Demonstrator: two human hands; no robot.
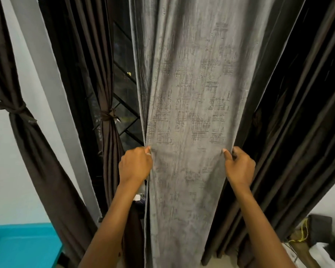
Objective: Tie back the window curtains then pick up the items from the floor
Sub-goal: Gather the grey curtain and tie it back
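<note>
A grey patterned curtain hangs straight down in the middle of the view. My left hand grips its left edge and my right hand grips its right edge, both at about the same height. A dark brown curtain to the left is gathered and knotted with a tie. Another dark brown curtain at the far left is also knotted at mid height. To the right of the grey one, a dark brown curtain hangs loose.
A dark window with a diagonal black grille shows between the curtains. A teal surface fills the lower left corner. Bags, a yellow cord and white items lie on the floor at the lower right. A grey wall strip runs beside the window.
</note>
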